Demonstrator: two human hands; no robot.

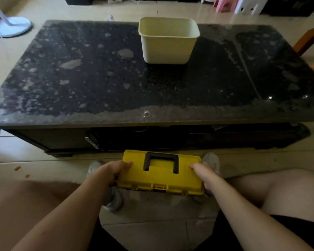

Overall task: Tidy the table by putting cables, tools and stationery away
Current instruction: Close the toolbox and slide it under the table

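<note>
Nearly done, probably — left hand [114, 171] and right hand [204, 173] grip closed yellow toolbox [159, 175] by its ends; table [98, 78] holds only cream bin [168, 40] — contents hidden.

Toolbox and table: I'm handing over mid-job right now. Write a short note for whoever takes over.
The left hand grips the left end of the yellow toolbox; the right hand grips its right end.
The toolbox is shut, held low in front of the table, off its top.
The cream bin stands on the table's far side; its contents are hidden.
Done, as far as shows: lid closed.
Left: probably stow the toolbox, then check the bin.
</note>
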